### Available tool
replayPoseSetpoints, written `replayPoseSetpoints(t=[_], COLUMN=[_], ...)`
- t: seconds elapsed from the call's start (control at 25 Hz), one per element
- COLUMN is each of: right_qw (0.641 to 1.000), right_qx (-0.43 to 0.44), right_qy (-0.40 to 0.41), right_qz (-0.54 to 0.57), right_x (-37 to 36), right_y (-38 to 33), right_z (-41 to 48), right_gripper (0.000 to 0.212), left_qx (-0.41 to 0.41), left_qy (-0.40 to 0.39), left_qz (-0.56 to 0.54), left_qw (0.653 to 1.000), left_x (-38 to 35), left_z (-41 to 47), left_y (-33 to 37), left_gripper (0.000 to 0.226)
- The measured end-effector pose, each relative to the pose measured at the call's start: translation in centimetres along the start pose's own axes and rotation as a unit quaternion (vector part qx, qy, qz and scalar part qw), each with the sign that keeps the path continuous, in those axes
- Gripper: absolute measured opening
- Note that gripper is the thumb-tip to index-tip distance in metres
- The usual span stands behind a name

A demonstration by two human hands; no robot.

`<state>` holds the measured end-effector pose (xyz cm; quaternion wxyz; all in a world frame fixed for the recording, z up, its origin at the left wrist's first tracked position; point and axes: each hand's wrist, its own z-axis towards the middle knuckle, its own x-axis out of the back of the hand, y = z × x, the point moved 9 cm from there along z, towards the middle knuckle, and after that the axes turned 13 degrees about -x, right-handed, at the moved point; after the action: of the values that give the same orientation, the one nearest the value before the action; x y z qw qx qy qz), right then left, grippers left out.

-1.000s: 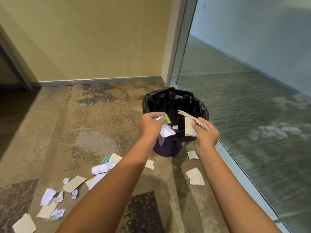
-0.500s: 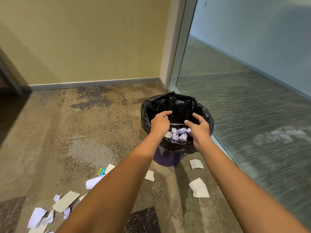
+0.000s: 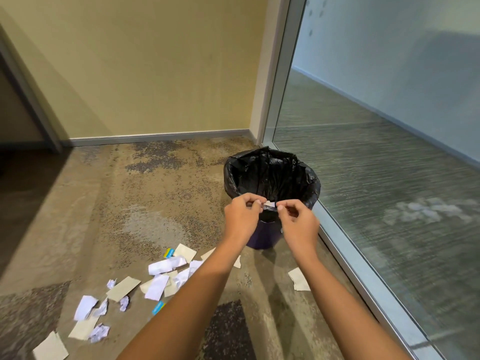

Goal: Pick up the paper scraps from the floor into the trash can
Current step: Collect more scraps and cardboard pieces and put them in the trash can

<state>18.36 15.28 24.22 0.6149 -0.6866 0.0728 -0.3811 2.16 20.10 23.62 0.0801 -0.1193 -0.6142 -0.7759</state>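
Observation:
The trash can [image 3: 262, 239] is purple with a black bag [image 3: 249, 167] over its rim, and it stands on the carpet beside the glass wall. My left hand [image 3: 242, 216] and my right hand [image 3: 298, 224] hover over its near rim, fingers curled and fingertips pinched, close together. A small white bit of paper [image 3: 270, 203] shows between the fingertips; I cannot tell whether it is held or lies in the can. Several paper scraps [image 3: 166, 266], white, beige and blue, litter the floor at lower left. One beige scrap [image 3: 298, 279] lies to the right of my arms.
A glass wall [image 3: 389, 198] with a metal floor frame [image 3: 363, 279] runs along the right. A yellow wall [image 3: 155, 74] with a grey baseboard closes the back. A dark doorway [image 3: 15, 152] opens at the left. A dark carpet patch [image 3: 228, 331] lies under my arms.
Both hands held scraps a second ago and dropped them into the can. They have since pulled back to its near rim, fingers curling in. The view has tilted up slightly.

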Motion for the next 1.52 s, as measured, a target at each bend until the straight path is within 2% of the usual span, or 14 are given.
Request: replayPoseSetpoints(t=[0.28,0.48,0.6,0.88,1.08,1.2,1.4,1.52], right_qw=[0.991,0.984,0.979,0.973,0.972,0.967,0.954,0.944], right_qx=[0.131,0.167,0.19,0.195,0.175,0.179,0.175,0.174], right_qy=[-0.031,-0.056,-0.073,-0.125,-0.154,-0.175,-0.226,-0.254], right_qz=[-0.023,-0.011,0.007,0.013,-0.022,-0.043,-0.087,-0.117], right_x=[2.3,2.3,1.5,-4.2,-9.1,-11.9,-17.5,-21.4], right_y=[-3.7,-5.2,-6.5,-7.3,-6.0,-5.3,-3.3,-2.1], right_z=[-11.0,-17.8,-21.7,-28.6,-30.8,-30.9,-30.3,-29.6], right_gripper=[0.009,0.008,0.009,0.011,0.009,0.009,0.01,0.008], left_qx=[-0.001,0.032,0.025,0.048,0.1,0.132,0.196,0.23], left_qy=[0.038,0.106,0.135,0.213,0.248,0.261,0.26,0.264], left_qz=[-0.005,0.003,0.016,0.056,0.037,0.027,0.07,0.052], left_qw=[0.999,0.994,0.99,0.974,0.963,0.956,0.943,0.935], left_x=[6.5,12.4,16.5,26.5,31.3,32.6,33.4,33.2], left_z=[-11.4,-19.5,-22.9,-28.6,-30.4,-30.5,-29.8,-29.4], left_y=[1.6,0.9,0.9,-1.2,-6.6,-9.4,-14.3,-18.5], left_gripper=[0.021,0.019,0.021,0.021,0.02,0.02,0.019,0.023])
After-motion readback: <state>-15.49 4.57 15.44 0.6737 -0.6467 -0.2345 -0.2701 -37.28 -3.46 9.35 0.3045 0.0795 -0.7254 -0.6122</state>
